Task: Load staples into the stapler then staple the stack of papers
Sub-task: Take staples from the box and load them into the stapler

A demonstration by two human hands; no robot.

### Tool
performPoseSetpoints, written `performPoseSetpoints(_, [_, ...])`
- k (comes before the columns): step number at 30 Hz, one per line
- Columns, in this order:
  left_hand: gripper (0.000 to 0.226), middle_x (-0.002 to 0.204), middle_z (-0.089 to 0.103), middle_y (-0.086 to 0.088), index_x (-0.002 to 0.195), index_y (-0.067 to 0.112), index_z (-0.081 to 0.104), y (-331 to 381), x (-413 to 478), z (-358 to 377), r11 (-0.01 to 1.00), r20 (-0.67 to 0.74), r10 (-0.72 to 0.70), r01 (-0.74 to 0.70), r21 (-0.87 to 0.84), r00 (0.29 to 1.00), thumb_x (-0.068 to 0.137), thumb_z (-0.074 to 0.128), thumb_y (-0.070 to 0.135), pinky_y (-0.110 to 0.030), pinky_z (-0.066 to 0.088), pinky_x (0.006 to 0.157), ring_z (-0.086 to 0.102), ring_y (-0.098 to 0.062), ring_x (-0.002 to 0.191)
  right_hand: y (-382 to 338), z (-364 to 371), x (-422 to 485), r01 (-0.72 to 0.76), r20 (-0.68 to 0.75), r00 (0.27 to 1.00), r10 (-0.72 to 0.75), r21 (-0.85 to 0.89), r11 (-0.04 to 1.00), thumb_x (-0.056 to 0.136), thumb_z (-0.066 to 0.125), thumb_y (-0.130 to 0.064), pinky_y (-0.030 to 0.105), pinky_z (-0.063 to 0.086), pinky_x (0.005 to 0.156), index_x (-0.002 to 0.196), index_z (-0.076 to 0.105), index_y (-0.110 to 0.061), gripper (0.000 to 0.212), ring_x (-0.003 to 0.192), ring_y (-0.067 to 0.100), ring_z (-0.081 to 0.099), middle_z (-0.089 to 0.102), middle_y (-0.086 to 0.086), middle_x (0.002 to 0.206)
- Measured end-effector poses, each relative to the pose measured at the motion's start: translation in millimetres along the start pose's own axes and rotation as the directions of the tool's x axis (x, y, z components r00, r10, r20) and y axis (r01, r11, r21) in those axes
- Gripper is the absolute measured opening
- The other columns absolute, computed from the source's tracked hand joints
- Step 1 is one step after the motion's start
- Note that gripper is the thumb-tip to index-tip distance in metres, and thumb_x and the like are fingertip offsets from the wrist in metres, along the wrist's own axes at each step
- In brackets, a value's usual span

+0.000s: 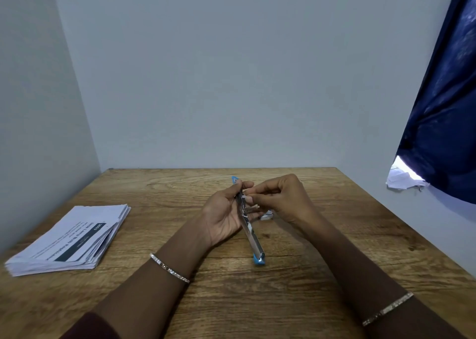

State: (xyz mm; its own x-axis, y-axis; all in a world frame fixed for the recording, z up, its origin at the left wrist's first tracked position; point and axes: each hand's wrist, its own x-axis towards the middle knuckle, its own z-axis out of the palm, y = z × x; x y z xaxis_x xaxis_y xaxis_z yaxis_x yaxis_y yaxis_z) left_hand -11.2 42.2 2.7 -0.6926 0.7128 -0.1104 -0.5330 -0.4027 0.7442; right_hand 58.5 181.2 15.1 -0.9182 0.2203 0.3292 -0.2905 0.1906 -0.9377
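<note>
A blue and silver stapler (pixel 251 233) lies swung open in my left hand (pixel 222 216), above the middle of the wooden table (pixel 257 287); its near blue end points toward me. My right hand (pixel 282 197) pinches a short strip of staples (pixel 251 197) against the stapler's metal channel. A small whitish staple box (pixel 266 215) sits on the table just under my right hand, partly hidden. The stack of papers (pixel 69 241) rests flat at the table's left edge, apart from both hands.
Pale walls close the table at the back and left. A dark blue curtain (pixel 443 107) hangs at the right, with crumpled paper (pixel 401 179) below it. Bare wood lies in front of my forearms.
</note>
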Motion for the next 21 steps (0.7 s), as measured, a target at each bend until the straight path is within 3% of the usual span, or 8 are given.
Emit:
performPoseSetpoints(6, [0.032, 0.094, 0.068, -0.02, 0.097, 0.006, 0.057, -3.9, 3.0, -0.7, 1.0, 0.055, -0.018, 0.016, 0.025, 0.998, 0.106, 0.037, 0.029, -0.058, 0.054, 0.086, 0.072, -0.034, 0.08, -2.1, -1.7, -2.0, -0.065, 0.049, 0.997, 0.06, 0.104, 0.992, 0.074, 0.082, 0.009, 0.024, 0.059, 0.051, 0.087, 0.078, 0.008, 0.015, 0.067, 0.018, 0.078, 0.081, 0.005, 0.077])
performPoseSetpoints(12, [0.032, 0.094, 0.069, -0.018, 0.098, 0.006, 0.058, -4.7, 5.2, -2.1, 0.999, 0.039, -0.011, 0.009, 0.041, 0.999, 0.106, 0.038, 0.03, -0.058, 0.05, 0.095, 0.071, -0.033, 0.084, -4.0, -0.6, -1.9, -0.065, 0.036, 0.997, 0.063, 0.071, 0.995, 0.073, 0.082, 0.01, 0.023, 0.059, 0.051, 0.086, 0.079, 0.005, 0.014, 0.07, 0.014, 0.078, 0.081, 0.002, 0.078])
performPoseSetpoints(15, [0.034, 0.097, 0.069, -0.019, 0.099, 0.005, 0.059, -6.6, 5.5, -2.4, 0.999, 0.045, -0.027, 0.025, 0.031, 0.999, 0.106, 0.037, 0.031, -0.058, 0.051, 0.093, 0.07, -0.033, 0.086, -4.0, -0.6, -2.1, -0.071, 0.031, 0.997, 0.069, 0.049, 0.996, 0.073, 0.081, 0.01, 0.024, 0.06, 0.053, 0.086, 0.078, 0.005, 0.014, 0.074, 0.016, 0.079, 0.081, 0.003, 0.08])
performPoseSetpoints(21, [0.04, 0.133, 0.054, -0.027, 0.133, 0.004, 0.046, -8.6, 2.6, -0.3, 0.999, 0.085, -0.039, 0.042, -0.024, 0.996, 0.107, 0.032, 0.03, -0.059, 0.038, 0.11, 0.067, -0.032, 0.096, -1.7, 0.9, -0.9, -0.089, 0.035, 0.996, 0.087, 0.033, 0.996, 0.073, 0.08, 0.012, 0.026, 0.061, 0.055, 0.087, 0.077, 0.009, 0.014, 0.072, 0.021, 0.079, 0.08, 0.002, 0.081])
